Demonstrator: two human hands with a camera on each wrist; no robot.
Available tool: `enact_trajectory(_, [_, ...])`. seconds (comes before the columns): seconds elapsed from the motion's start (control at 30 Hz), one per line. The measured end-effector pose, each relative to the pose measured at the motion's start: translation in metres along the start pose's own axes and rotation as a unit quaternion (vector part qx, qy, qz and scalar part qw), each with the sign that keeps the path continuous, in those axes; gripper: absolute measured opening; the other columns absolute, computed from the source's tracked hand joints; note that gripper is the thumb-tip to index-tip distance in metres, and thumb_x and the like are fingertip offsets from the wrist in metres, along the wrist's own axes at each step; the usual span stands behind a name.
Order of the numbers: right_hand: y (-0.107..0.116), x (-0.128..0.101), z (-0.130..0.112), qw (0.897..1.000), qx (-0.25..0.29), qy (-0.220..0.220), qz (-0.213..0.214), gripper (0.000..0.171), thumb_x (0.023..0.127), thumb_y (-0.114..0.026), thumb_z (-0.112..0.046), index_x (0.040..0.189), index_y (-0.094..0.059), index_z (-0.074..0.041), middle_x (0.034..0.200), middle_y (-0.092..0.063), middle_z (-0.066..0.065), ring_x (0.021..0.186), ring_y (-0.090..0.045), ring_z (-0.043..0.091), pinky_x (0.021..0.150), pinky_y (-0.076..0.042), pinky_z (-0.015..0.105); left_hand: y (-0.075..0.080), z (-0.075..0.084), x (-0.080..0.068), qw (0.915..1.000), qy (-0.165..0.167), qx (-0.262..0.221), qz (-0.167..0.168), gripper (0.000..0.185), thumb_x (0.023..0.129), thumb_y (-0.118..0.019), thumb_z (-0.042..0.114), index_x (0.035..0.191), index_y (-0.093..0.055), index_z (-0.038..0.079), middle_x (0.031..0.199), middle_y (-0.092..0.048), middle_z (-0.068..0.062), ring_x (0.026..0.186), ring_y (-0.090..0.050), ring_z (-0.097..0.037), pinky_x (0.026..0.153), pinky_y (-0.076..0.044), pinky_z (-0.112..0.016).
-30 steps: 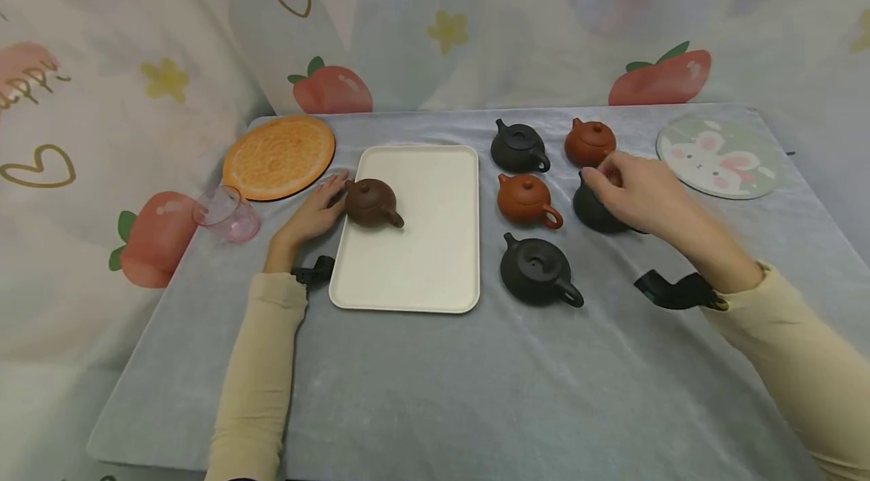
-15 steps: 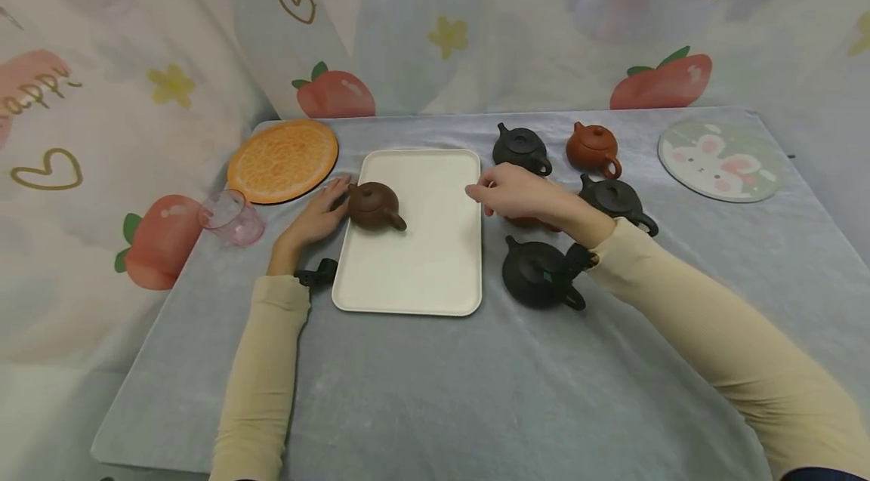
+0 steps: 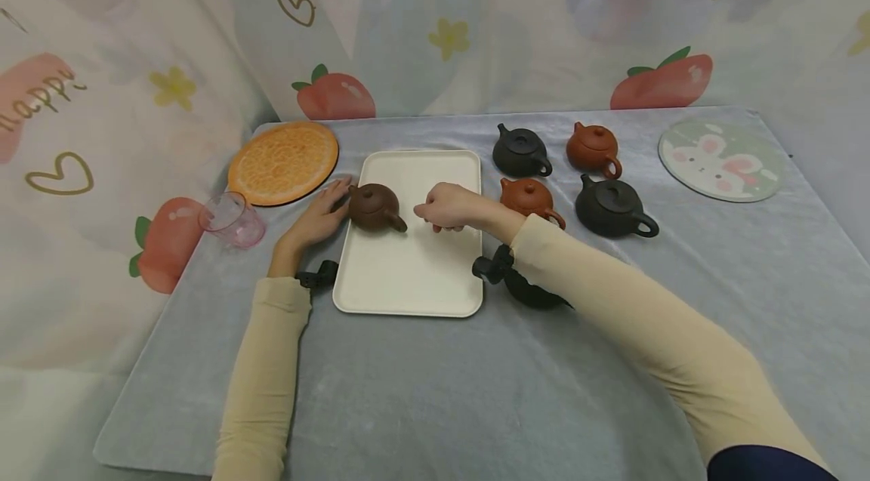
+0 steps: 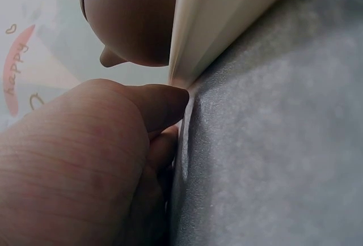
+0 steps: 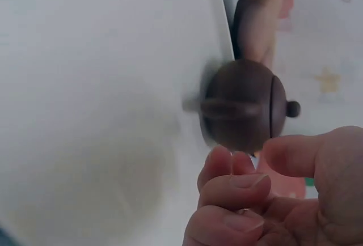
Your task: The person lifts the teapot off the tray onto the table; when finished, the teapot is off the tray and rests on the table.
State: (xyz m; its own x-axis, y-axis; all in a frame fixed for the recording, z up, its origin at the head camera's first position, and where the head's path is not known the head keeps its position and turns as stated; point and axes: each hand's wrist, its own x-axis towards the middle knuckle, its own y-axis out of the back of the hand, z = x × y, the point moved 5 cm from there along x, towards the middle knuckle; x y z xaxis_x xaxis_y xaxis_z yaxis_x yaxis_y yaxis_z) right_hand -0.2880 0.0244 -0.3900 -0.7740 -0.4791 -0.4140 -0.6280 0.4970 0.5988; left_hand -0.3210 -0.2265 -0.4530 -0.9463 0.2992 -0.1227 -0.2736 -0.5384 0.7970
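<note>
Matt clay teapot [image 3: 373, 207], smooth plastic tray [image 3: 421, 269]

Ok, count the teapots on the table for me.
6. A brown teapot on the tray; right of the tray, a black teapot and a reddish teapot at the back, an orange-red teapot and a second black teapot nearer, a third black teapot mostly hidden under the right forearm.

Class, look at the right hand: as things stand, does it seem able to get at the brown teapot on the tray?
Probably yes: the right hand hovers beside the brown teapot, with only bare tray between them.
</note>
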Motion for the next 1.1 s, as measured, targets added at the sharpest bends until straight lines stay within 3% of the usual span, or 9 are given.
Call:
enact_trajectory(0.33, [-0.03, 0.015, -0.012, 0.998, 0.068, 0.005, 0.006, 0.046, 0.105, -0.038, -0.036, 0.069, -0.049, -0.01, 0.065, -0.055, 0.007, 0.043, -0.033, 0.011, 0.045, -0.03, 0.024, -0.001, 0.0, 0.001, 0.9999, 0.006, -0.005, -0.007, 0.059, 0.106, -0.038, 0.032, 0.157, -0.019, 0.009, 0.164, -0.008, -0.014, 0.152, 0.001, -0.032, 0.122, 0.0, -0.053])
enact_trajectory(0.43, [-0.037, 0.018, -0.013, 0.995, 0.097, 0.005, 0.001, 0.047, 0.105, -0.036, -0.038, 0.073, -0.051, -0.008, 0.066, -0.055, 0.007, 0.041, -0.032, 0.01, 0.044, -0.029, 0.023, -0.002, 0.0, 0.001, 0.9999, 0.003, -0.009, -0.008, 0.057, 0.106, -0.038, 0.03, 0.156, -0.021, 0.009, 0.164, -0.009, -0.013, 0.152, 0.001, -0.032, 0.122, 0.0, -0.053])
enact_trajectory(0.63, [-0.044, 0.024, -0.012, 0.989, 0.147, 0.004, -0.006, 0.047, 0.105, -0.036, -0.038, 0.097, -0.061, 0.001, 0.071, -0.055, 0.005, 0.045, -0.034, 0.011, 0.045, -0.029, 0.023, 0.0, -0.001, -0.001, 0.9999, 0.009, -0.011, -0.004, 0.058, 0.106, -0.038, 0.031, 0.157, -0.019, 0.01, 0.164, -0.008, -0.014, 0.152, 0.002, -0.033, 0.122, 0.001, -0.053])
enact_trajectory(0.83, [-0.049, 0.027, -0.011, 0.983, 0.181, -0.002, -0.021, 0.047, 0.106, -0.034, -0.038, 0.087, -0.055, -0.001, 0.071, -0.05, 0.004, 0.054, -0.037, 0.012, 0.05, -0.032, 0.023, 0.0, 0.001, -0.001, 0.9999, 0.01, -0.009, -0.005, 0.059, 0.106, -0.037, 0.034, 0.157, -0.019, 0.01, 0.164, -0.007, -0.014, 0.151, 0.003, -0.034, 0.122, 0.0, -0.055])
enact_trajectory(1.1, [-0.053, 0.028, -0.011, 0.982, 0.187, 0.014, -0.023, 0.048, 0.108, -0.029, -0.037, 0.08, -0.048, -0.002, 0.071, -0.045, 0.004, 0.053, -0.034, 0.013, 0.051, -0.031, 0.023, -0.001, 0.001, -0.002, 0.9999, -0.001, -0.01, -0.003, 0.056, 0.106, -0.038, 0.031, 0.155, -0.025, 0.007, 0.164, -0.008, -0.013, 0.152, 0.002, -0.032, 0.122, 0.0, -0.054])
